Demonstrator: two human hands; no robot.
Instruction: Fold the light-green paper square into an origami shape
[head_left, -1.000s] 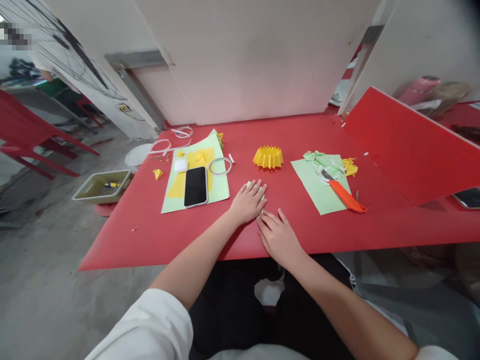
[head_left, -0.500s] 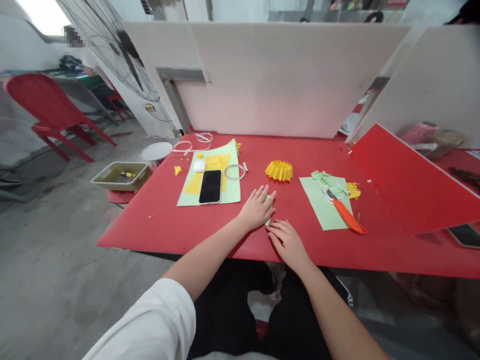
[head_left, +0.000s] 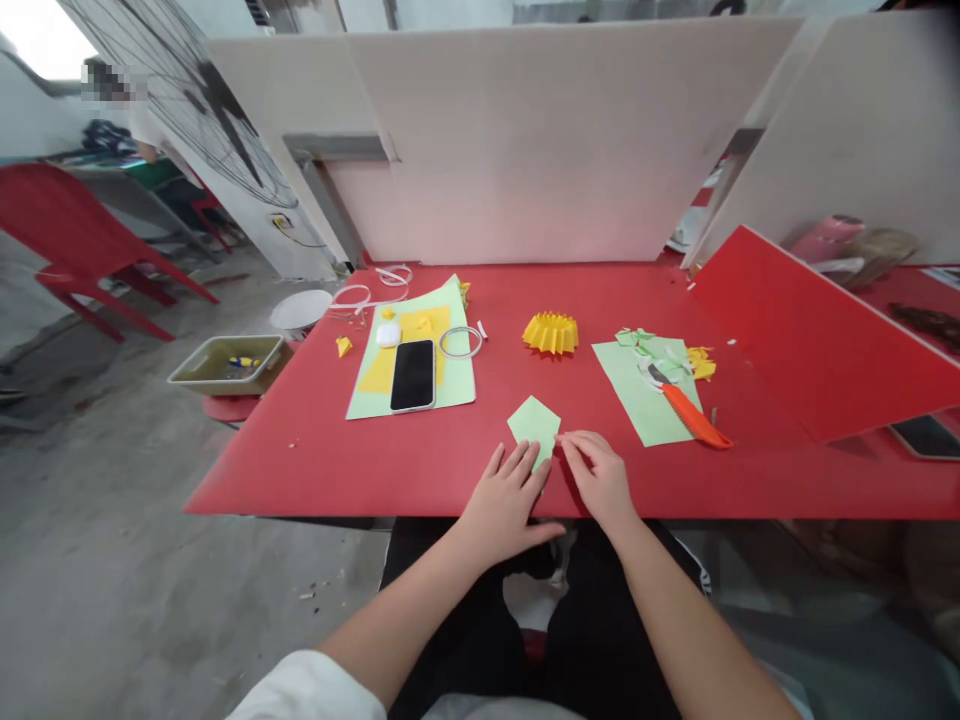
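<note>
A pale green piece of paper with an angular, folded outline lies on the red table near its front edge. My left hand rests on the paper's lower part, fingers spread and flat, hiding some of it. At the paper's right edge, my right hand has thumb and fingers drawn together in a pinch on the corner. Beyond the hands stands a pleated yellow paper piece. To the right, an orange-handled cutter lies across a green sheet with green paper scraps.
On the left, a phone, a white case and a ring lie on green and yellow sheets. A red board leans at the right. A white partition backs the table. A bin stands left.
The green paper, mostly covered before, now shows its upper part. My left hand has slid down toward the table's front edge. My right hand has moved slightly right and closed to a pinch.
</note>
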